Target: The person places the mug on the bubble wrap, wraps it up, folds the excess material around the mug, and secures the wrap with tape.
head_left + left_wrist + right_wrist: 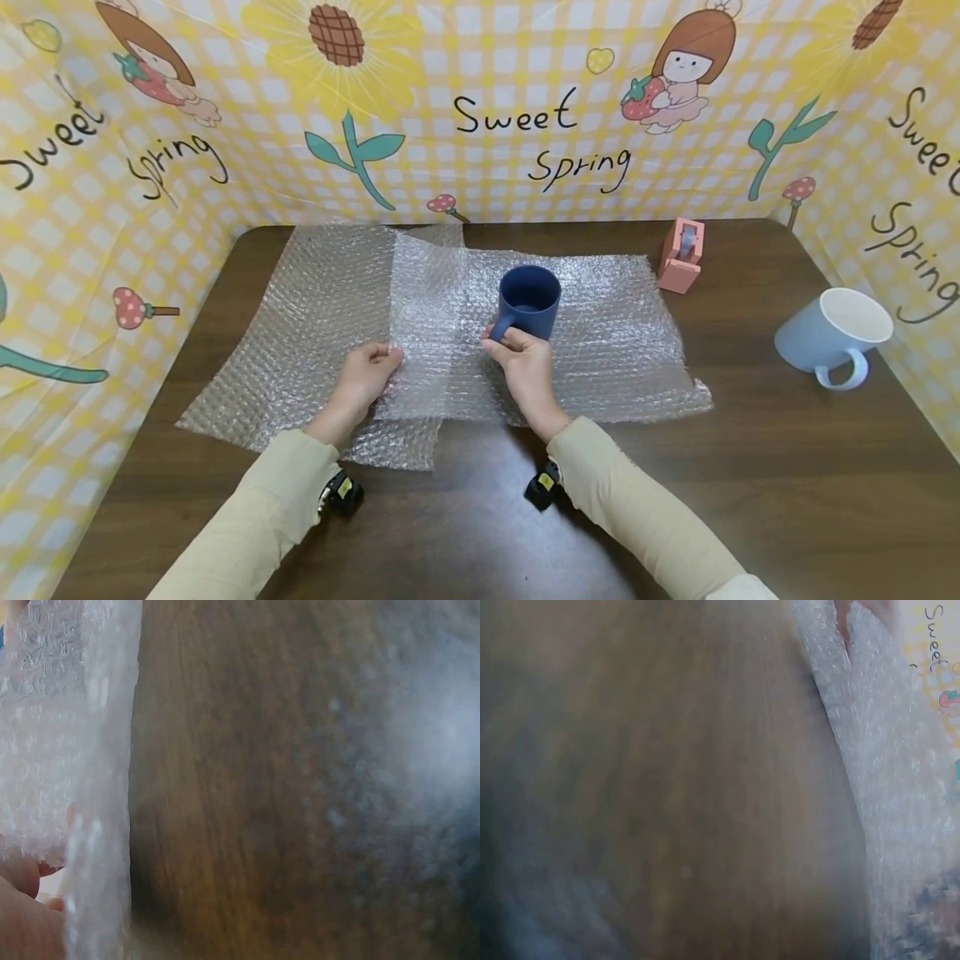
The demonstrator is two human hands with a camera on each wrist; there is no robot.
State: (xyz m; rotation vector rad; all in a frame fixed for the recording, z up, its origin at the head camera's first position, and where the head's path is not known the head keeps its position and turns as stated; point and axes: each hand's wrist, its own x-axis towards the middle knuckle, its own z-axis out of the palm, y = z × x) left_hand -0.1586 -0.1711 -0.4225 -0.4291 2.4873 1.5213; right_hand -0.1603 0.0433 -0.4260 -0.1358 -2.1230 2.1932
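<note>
A dark blue mug [538, 312] stands upright over a sheet of bubble wrap [607, 367]. My right hand [528, 371] grips its handle, which points toward me. To the left, my left hand [360, 379] pinches the left edge of that same sheet between thumb and fingers. A second bubble wrap sheet [322, 308] lies partly beneath the first. In the left wrist view, fingers [26, 919] show at the bubble wrap [45, 765], low on the left. The right wrist view has bubble wrap [900, 750] along its right side; the mug is out of sight there.
A pink tape dispenser [681, 257] stands at the back right, just past the sheet's corner. Farther right is a light blue mug [813, 337] with a white inside. A patterned cloth [517, 50] walls the wooden table [465, 533] at the back and sides.
</note>
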